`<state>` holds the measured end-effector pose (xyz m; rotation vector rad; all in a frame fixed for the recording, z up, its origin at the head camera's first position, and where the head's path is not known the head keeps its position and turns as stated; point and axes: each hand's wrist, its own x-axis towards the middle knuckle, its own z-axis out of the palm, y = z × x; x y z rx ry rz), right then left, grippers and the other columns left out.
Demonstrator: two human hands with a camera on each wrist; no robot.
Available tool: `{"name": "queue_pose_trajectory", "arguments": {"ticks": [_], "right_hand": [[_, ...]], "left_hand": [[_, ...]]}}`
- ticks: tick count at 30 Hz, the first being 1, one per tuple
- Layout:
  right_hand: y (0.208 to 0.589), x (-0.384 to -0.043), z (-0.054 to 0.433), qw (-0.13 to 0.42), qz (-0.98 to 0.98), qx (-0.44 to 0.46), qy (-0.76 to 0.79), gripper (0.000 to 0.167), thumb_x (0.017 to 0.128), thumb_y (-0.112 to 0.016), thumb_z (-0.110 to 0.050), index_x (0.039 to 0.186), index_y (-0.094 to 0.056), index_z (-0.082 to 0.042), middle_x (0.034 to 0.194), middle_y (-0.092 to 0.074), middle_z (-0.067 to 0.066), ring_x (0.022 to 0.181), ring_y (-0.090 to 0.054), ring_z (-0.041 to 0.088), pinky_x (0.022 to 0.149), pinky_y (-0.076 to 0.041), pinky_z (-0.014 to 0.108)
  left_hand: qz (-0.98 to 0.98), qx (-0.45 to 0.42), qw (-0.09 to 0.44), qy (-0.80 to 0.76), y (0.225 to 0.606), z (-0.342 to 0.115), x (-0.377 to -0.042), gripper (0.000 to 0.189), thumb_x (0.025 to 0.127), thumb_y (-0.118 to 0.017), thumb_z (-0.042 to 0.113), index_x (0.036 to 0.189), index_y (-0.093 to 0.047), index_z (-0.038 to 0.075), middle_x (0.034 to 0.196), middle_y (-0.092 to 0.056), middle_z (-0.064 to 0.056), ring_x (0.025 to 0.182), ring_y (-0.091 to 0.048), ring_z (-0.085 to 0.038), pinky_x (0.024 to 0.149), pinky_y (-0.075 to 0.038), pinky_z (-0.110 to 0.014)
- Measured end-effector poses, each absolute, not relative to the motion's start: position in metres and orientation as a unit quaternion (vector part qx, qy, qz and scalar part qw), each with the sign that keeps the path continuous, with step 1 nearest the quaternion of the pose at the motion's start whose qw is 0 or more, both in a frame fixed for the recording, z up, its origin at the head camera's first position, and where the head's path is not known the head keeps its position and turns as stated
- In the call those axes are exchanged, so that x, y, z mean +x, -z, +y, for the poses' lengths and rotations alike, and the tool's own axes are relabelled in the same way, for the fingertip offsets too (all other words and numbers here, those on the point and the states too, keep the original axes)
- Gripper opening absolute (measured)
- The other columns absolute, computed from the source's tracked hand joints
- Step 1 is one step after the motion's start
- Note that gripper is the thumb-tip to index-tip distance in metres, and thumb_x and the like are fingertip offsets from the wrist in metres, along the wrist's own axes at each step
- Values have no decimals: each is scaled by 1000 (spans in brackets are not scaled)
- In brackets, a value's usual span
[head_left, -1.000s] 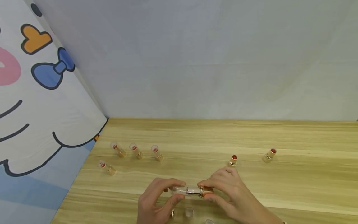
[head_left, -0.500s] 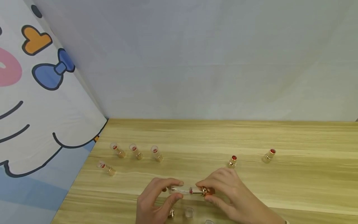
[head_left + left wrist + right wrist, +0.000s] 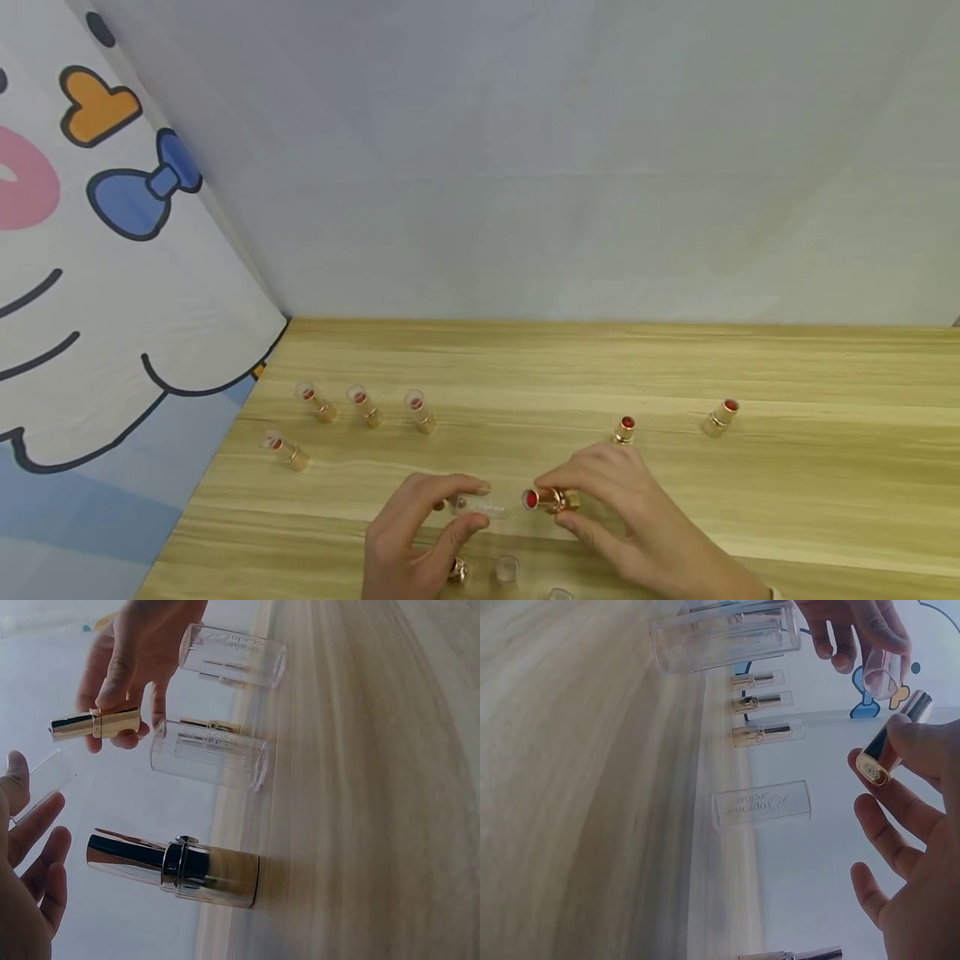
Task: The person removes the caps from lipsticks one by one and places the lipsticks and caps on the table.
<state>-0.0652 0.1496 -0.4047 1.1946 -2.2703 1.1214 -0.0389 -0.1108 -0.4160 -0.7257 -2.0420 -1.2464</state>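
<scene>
In the head view my left hand pinches a clear lipstick cap between thumb and fingers. Facing it, my right hand grips a gold lipstick whose red tip points left and up toward the camera. A small gap separates cap and lipstick. The left wrist view has this lipstick held sideways, with the cap at its lower left. From the right wrist, the cap's open end shows close to the lipstick's gold base.
An uncapped lipstick stands beside my left hand. Two clear caps stand at the near edge. Several capped lipsticks are grouped at left. Two uncapped ones stand beyond my right hand, before a pale cloth backdrop.
The lipstick has come out of the clear cap toward the right. It has since tilted so its red tip shows. My left hand has stayed nearly in place with the cap.
</scene>
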Motion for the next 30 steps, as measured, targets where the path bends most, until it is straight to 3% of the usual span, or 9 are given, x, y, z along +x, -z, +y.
{"name": "queue_pose_trajectory", "arguments": {"ticks": [7,13,15,20,25,30], "right_hand": [[403,-68,153,204,-777,415,-427,24,102,-70,-23,125,-69,-16,114,-70,-10,108,-59,9,102,-33,25],[404,-67,158,213,-776,395,-443,22,105,-66,-25,123,-69,-12,116,-70,-6,111,-59,11,115,-30,25],[404,-66,162,207,-786,380,-442,24,100,-71,-14,124,-68,-12,118,-70,-5,113,-58,11,119,-29,24],[408,-64,174,200,-810,339,-435,54,80,-78,10,128,-67,-12,121,-70,-4,120,-58,10,120,-31,23],[415,-64,187,199,-819,319,-433,58,77,-78,14,128,-67,-11,122,-71,-2,125,-58,11,117,-34,21],[423,-64,198,201,-829,307,-421,59,77,-78,14,128,-68,-13,121,-72,-4,118,-58,7,108,-36,15]], "left_hand": [[-775,-274,320,472,416,-111,-39,25,95,-76,25,113,-75,9,96,-77,-4,78,-61,-7,72,-48,-19],[-769,-280,332,468,416,-112,-41,25,95,-75,26,112,-75,7,95,-77,-4,78,-61,-8,73,-48,-20],[-768,-282,337,467,416,-112,-42,26,96,-75,27,112,-75,7,95,-77,-5,77,-61,-8,73,-48,-20],[-768,-281,339,465,417,-113,-42,26,96,-74,27,111,-75,6,94,-77,-5,77,-61,-9,73,-49,-19],[-767,-284,341,464,417,-114,-43,27,97,-73,27,111,-75,5,95,-78,-6,78,-61,-9,74,-49,-19],[-761,-290,349,465,418,-115,-45,27,97,-74,26,111,-75,3,94,-78,-8,78,-61,-11,74,-49,-20]]}}
